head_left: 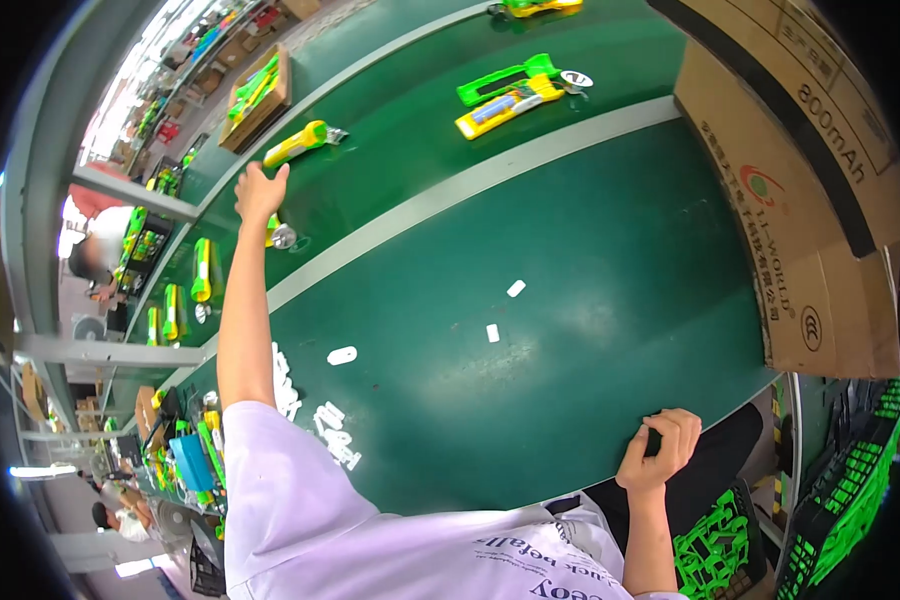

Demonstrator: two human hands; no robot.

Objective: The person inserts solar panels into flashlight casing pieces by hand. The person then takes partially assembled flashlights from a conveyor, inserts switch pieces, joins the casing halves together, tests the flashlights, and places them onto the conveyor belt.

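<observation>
My left hand reaches over the green conveyor belt with its fingers apart, just below the near end of a yellow and green flashlight. Nothing shows between its fingers. Beside the left wrist lies another flashlight, partly hidden by the arm. My right hand rests at the front edge of the green table, fingers curled in a loose fist with nothing visible inside. Small white pieces lie on the table: one oval, two rectangular, and a pile near my left sleeve.
An opened flashlight lies on the belt, with several more at the left. A metal rail divides belt and table. A large cardboard box stands right. Crates of green parts sit lower right. Co-workers are at far left.
</observation>
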